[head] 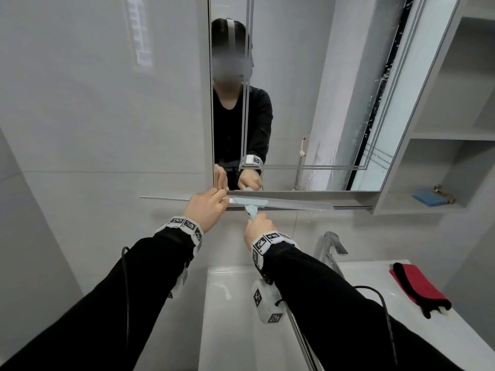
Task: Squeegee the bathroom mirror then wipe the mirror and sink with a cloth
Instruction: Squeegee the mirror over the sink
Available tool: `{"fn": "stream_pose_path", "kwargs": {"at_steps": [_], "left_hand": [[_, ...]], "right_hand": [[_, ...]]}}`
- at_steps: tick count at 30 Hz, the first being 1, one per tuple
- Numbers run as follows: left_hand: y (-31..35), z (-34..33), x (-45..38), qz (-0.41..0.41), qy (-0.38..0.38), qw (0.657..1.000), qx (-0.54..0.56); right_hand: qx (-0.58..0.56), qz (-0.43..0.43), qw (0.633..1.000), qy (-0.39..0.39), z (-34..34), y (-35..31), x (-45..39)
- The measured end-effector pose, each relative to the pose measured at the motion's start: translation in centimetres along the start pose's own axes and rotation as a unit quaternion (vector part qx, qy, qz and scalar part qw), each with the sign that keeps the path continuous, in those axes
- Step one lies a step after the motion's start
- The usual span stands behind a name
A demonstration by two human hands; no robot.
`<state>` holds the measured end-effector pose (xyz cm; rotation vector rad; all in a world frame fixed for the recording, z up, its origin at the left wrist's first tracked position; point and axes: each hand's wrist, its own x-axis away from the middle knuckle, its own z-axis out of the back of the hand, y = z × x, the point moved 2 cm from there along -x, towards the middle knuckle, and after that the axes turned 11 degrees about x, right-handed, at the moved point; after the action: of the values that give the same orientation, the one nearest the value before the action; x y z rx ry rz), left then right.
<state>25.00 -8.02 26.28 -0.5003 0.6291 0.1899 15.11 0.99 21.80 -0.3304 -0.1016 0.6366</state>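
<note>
- Squeegee (pixel 250 202): your right hand (pixel 259 228) grips its pale blue handle, blade at the mirror's (pixel 308 103) bottom edge.
- Your left hand (pixel 207 210) pinches the blade's left end.
- Red cloth (pixel 417 286) lies on the sink (pixel 230 303) ledge, right of the faucet (pixel 330 246).
- Wristbands carry black-and-white square codes; no readable writing.

A home bathroom, plainly: wall-hung mirror (pixel 308 103) cabinet over a white sink (pixel 230 303), with pale glossy wall tiles (pixel 107 103) to the mirror's left. Chrome faucet (pixel 330 245) below the mirror, at the sink's back edge. Open grey shelves (pixel 455 135) just right of the mirror.
</note>
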Motion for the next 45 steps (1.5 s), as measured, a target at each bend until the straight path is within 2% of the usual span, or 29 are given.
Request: {"fn": "stream_pose_path", "kwargs": {"at_steps": [3,8,10,11,13,15,17,19,21,25,27,31,34,37,39,41,42,44,45], "left_hand": [[-0.4,0.8,0.0,0.043,0.018,0.999,-0.002],[-0.7,2.8,-0.1,0.164,0.055,0.983,0.057],[-0.7,3.2,-0.4,0.234,0.012,0.968,0.086],[-0.6,3.4,-0.6,0.283,-0.026,0.952,0.114],[-0.2,3.9,-1.0,0.333,-0.053,0.92,0.202],[0.5,4.2,-1.5,0.366,-0.074,0.861,0.347],[1.1,4.0,-1.9,0.405,-0.08,0.763,0.498],[2.0,4.0,-2.1,0.437,-0.103,0.675,0.585],[2.9,4.3,-2.2,0.446,-0.125,0.637,0.616],[3.7,5.2,-2.7,0.456,-0.1,0.604,0.646],[3.9,5.9,-3.2,0.458,-0.087,0.586,0.663],[4.2,7.0,-4.5,0.441,-0.09,0.588,0.672],[4.6,7.2,-5.2,0.433,-0.105,0.569,0.691],[5.0,6.8,-5.3,0.453,-0.075,0.539,0.706],[5.5,6.5,-5.4,0.469,-0.045,0.501,0.726],[5.9,6.4,-5.6,0.476,-0.024,0.461,0.748],[6.0,6.4,-5.7,0.472,-0.018,0.448,0.759],[6.4,6.5,-6.0,0.458,-0.011,0.443,0.771],[6.5,6.6,-6.1,0.454,-0.008,0.45,0.769]], "right_hand": [[-0.007,0.002,1.0,0.002,0.5,0.1,0.5],[-0.066,0.011,0.998,0.006,2.2,0.4,1.4],[-0.099,0.002,0.995,-0.004,3.1,0.5,1.6],[-0.111,-0.002,0.994,-0.009,3.6,0.5,1.8],[-0.121,-0.007,0.993,-0.015,4.5,0.7,2.2],[-0.133,-0.012,0.991,-0.032,5.2,0.9,2.5],[-0.181,-0.008,0.981,-0.073,5.8,1.2,2.8],[-0.235,0.001,0.966,-0.11,6.5,1.7,3.0],[-0.273,0.009,0.954,-0.121,7.4,2.2,3.1],[-0.386,0.014,0.914,-0.123,7.9,3.1,3.0],[-0.404,0.023,0.906,-0.124,7.7,3.5,3.2],[-0.414,0.057,0.898,-0.137,7.1,3.9,3.8],[-0.421,0.075,0.893,-0.141,7.0,4.3,4.2],[-0.426,0.089,0.89,-0.138,7.3,4.8,4.6],[-0.43,0.101,0.885,-0.146,7.7,5.1,4.9],[-0.399,0.114,0.898,-0.149,8.4,5.6,5.0],[-0.356,0.118,0.916,-0.143,8.9,5.9,5.0],[-0.203,0.125,0.967,-0.093,10.3,6.5,4.9],[-0.118,0.128,0.984,-0.044,11.2,6.7,4.9]]}}
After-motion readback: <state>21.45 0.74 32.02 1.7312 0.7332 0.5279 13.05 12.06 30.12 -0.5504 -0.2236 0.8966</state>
